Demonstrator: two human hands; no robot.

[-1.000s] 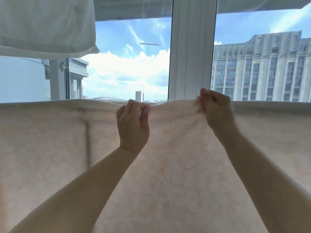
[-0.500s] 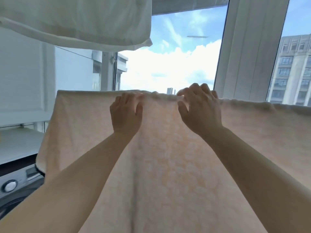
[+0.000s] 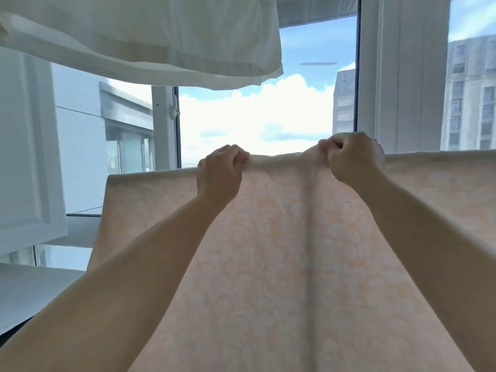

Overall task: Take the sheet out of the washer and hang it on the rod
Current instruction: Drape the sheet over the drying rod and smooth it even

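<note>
At the far left a white panelled cabinet door [image 3: 26,157] stands beside the glass, with a pale flat ledge [image 3: 29,294] below it. Above, one white cloth [image 3: 150,36], smooth and thin with a stitched hem, hangs down from the top edge and sags toward the right.

The sheet [image 3: 281,264] fills the lower middle and right: a single peach fabric, softly textured, printed with pale rounded blotches, light glowing through it. Its left side edge falls straight down and its top edge runs level across the window. A faint vertical crease runs down between the two arms. What the top edge lies over is hidden by the fabric itself.

The left hand [image 3: 218,175] is curled into a fist on the sheet's top edge, pinching a fold of it. Near it, to the right, the right hand [image 3: 354,159] grips the same edge, fingers closed over bunched cloth that rises slightly there. Both bare forearms reach up in front of the sheet.

Behind, a white window post [image 3: 402,76] stands upright, with sky, clouds and a grey many-windowed building [image 3: 472,98] beyond the glass.
</note>
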